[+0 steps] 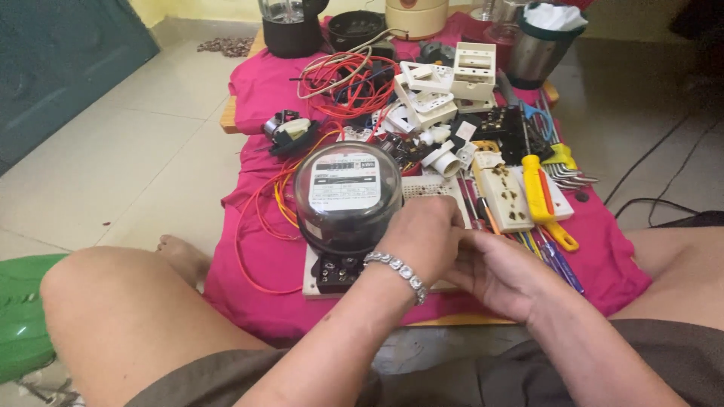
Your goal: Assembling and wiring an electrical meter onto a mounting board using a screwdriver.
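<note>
Knees frame us | left hand [424,235] and right hand [494,270] curl closed together beside meter [347,194]; contents unclear | wiring step, we judge; next needs steady fingers

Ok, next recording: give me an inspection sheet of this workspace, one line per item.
Surface: low board covered by a pink cloth, crowded.
Job's things: round electricity meter with a clear dome, mounted on a white board.
Clutter: white socket parts, white power strip, yellow-handled screwdriver, hex keys, steel cup, black blender base.
Grippers: left hand, wearing a bracelet, rests on the white board beside the meter; right hand lies next to it; what the fingers hold is hidden.
Cables: red wire bundle, orange wire, black cable on the floor.
Surroundings: tiled floor, green plastic object.
</note>
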